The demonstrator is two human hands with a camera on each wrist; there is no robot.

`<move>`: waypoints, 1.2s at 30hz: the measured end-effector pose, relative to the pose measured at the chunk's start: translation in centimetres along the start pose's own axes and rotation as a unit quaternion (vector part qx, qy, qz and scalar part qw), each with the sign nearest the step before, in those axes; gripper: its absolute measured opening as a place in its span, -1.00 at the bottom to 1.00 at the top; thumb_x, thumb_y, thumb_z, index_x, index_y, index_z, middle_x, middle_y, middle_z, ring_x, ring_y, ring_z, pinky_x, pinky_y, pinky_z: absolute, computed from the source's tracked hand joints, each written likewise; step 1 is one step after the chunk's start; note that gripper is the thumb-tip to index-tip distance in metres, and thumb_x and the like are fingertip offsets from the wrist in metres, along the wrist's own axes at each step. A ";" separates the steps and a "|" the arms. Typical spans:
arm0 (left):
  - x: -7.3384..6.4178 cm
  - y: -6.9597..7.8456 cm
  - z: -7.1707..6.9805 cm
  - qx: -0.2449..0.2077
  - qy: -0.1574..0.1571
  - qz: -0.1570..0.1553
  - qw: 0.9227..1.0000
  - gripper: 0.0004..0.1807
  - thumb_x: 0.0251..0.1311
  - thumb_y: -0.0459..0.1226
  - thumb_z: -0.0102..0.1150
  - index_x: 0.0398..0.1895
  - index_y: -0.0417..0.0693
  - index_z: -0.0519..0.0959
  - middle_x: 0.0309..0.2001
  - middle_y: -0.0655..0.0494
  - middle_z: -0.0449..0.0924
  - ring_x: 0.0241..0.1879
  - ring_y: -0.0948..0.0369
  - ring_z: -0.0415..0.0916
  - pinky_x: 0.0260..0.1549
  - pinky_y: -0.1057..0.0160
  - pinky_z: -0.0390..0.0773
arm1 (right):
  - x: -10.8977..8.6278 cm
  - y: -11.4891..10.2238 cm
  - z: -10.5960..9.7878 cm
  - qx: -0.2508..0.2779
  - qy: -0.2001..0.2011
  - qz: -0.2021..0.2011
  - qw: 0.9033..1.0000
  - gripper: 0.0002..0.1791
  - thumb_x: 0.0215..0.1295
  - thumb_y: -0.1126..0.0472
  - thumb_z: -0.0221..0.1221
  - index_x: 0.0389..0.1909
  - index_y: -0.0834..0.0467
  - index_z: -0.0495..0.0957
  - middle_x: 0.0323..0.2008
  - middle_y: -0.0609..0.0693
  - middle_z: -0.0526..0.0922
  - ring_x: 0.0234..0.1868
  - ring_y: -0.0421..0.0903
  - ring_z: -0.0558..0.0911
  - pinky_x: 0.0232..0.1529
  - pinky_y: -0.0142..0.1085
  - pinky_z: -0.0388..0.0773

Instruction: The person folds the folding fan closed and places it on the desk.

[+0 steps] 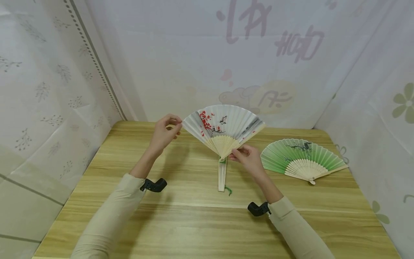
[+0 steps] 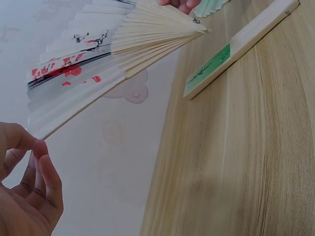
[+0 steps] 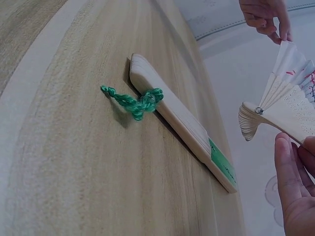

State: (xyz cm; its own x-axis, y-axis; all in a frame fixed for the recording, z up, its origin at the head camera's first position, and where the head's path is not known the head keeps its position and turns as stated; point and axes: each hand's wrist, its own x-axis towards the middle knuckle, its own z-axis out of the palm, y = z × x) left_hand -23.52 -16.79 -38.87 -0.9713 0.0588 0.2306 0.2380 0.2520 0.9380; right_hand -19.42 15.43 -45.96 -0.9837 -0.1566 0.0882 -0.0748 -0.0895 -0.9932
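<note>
A white folding fan (image 1: 226,122) with red blossoms and a small bird is spread wide, raised above the table. My left hand (image 1: 166,133) pinches the tip of its left edge between thumb and fingers, as the left wrist view also shows. On the other side my right hand (image 1: 247,158) grips the right outer rib low down, near the pivot. Below lies a folded fan (image 1: 222,174) with pale ribs, a green leaf and a green cord (image 3: 133,103) at its pivot end; the white fan hides part of it in the head view.
An open green fan (image 1: 302,158) with a dark branch print lies at the right of the wooden table (image 1: 194,230). Patterned cloth (image 1: 174,64) hangs behind the table and along both sides. Black wrist mounts (image 1: 155,185) stick out from both sleeves.
</note>
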 end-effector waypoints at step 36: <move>1.2 1.3 1.7 -0.007 -0.019 0.035 0.999 -0.81 0.42 -0.38 0.17 0.01 -0.31 0.55 -0.12 -0.20 0.57 -0.43 0.07 0.56 -0.47 0.31 0.57 | 0.1 -0.3 -0.1 -0.017 -0.027 -0.020 0.999 -0.85 0.40 0.43 0.23 -0.19 0.51 0.60 -0.24 0.39 0.65 -0.12 0.52 0.60 -0.06 0.02 0.64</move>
State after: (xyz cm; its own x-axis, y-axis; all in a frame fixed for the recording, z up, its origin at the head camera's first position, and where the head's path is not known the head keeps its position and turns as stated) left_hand -24.42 -14.74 -37.76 -0.9514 0.1127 0.2866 0.3057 0.2323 0.9233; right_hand -19.54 15.56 -45.69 -0.9696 -0.2067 0.1311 -0.1203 -0.0644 -0.9907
